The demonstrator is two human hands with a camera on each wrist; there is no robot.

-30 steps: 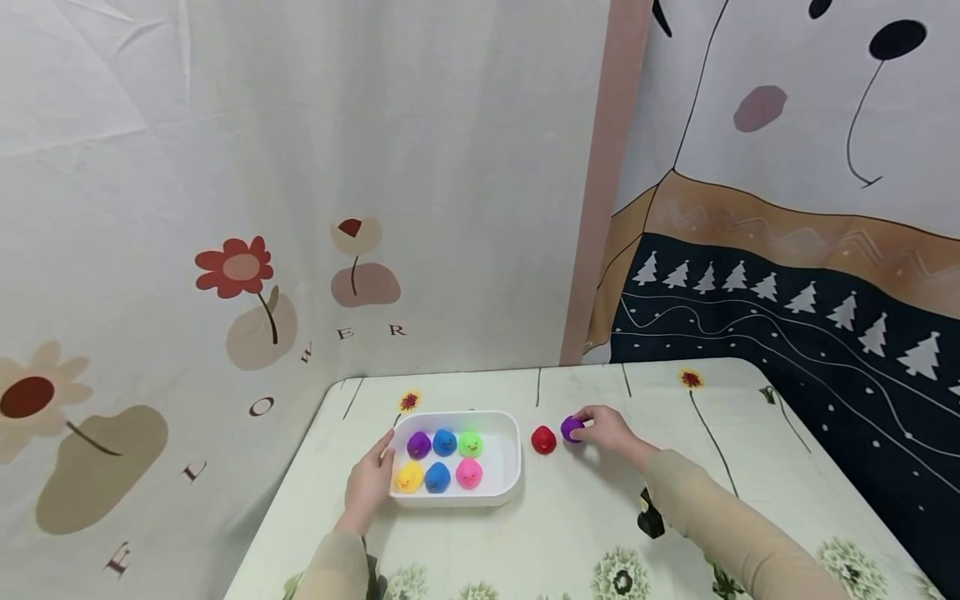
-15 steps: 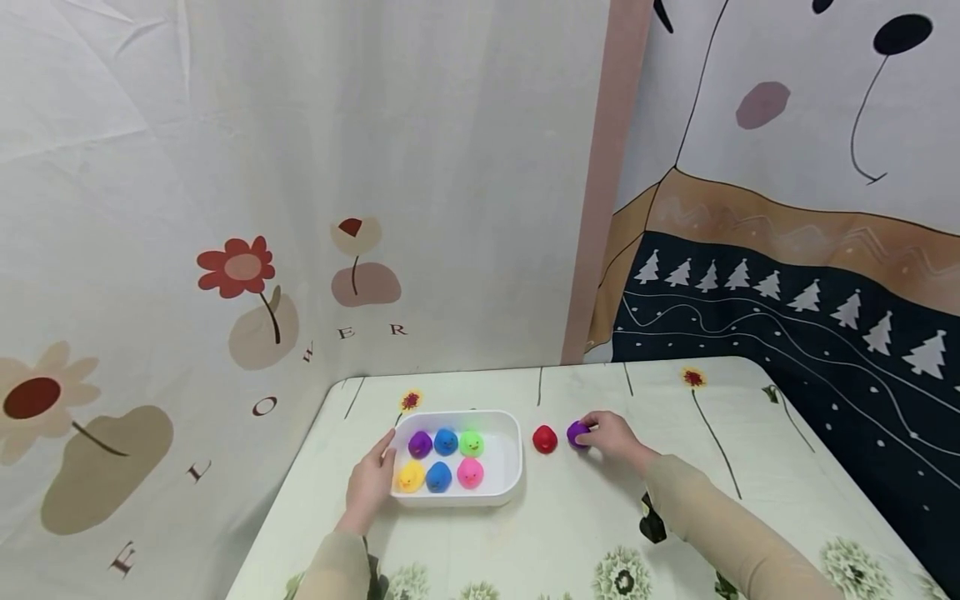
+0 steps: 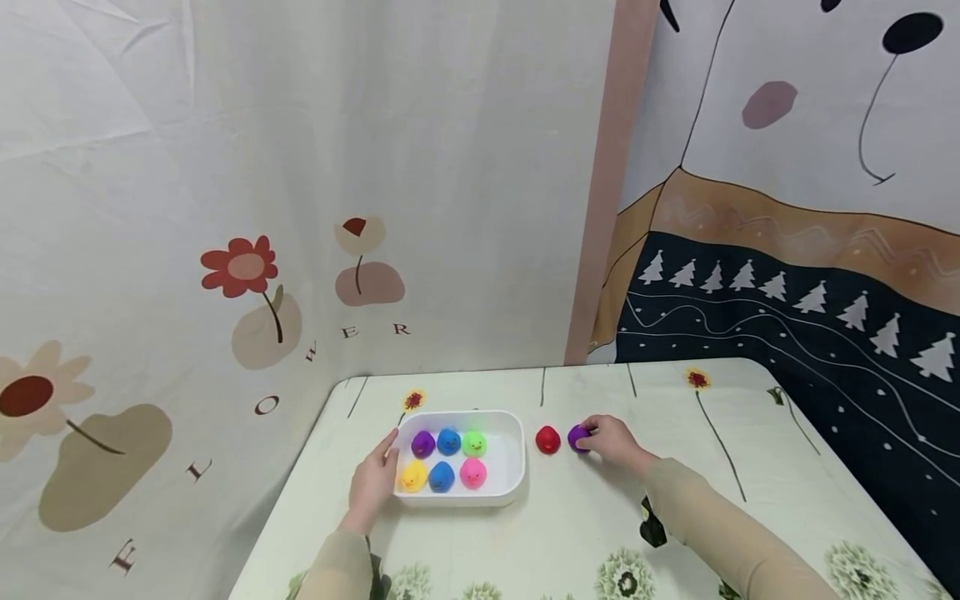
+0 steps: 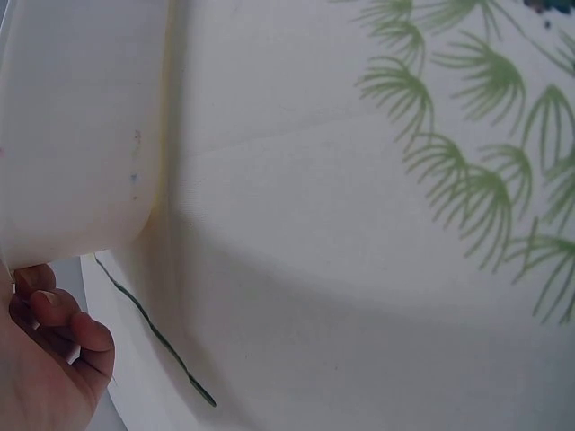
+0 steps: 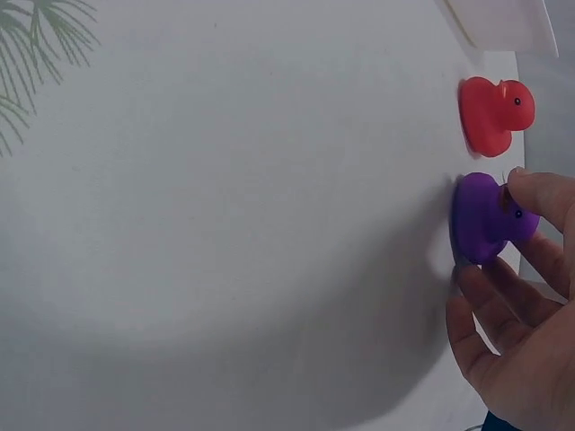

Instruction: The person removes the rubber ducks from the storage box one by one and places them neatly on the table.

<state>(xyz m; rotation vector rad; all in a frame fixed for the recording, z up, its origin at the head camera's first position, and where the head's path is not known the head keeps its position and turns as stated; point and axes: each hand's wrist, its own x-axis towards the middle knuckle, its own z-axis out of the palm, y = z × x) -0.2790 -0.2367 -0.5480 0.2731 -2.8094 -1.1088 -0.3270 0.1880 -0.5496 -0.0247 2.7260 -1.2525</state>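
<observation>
A purple rubber duck (image 5: 476, 220) stands on the table, and my right hand (image 3: 611, 440) pinches it by the head between thumb and fingers. Beside it, a little apart on the left, is a red rubber duck (image 3: 547, 440) that nothing touches. My left hand (image 3: 372, 482) grips the left end of a white tray (image 3: 506, 454), thumb at the rim; in the left wrist view its fingers curl by the tray's corner. Inside the tray sit two rows of ducks: purple (image 3: 423, 444), blue (image 3: 448, 442) and green (image 3: 474, 443) behind, yellow (image 3: 413, 477), blue (image 3: 442, 477) and pink (image 3: 473, 473) in front.
A flower-patterned cloth covers the table (image 3: 555, 533). Behind it hangs a pale curtain (image 3: 480, 208) with printed flowers, and a dark tree-patterned cloth (image 3: 787, 333) hangs on the right. The tray's right half holds bare floor.
The purple duck, held in my right hand, has come down slightly and a touch to the right. My left hand and the tray have stayed put; the head view has shifted a little.
</observation>
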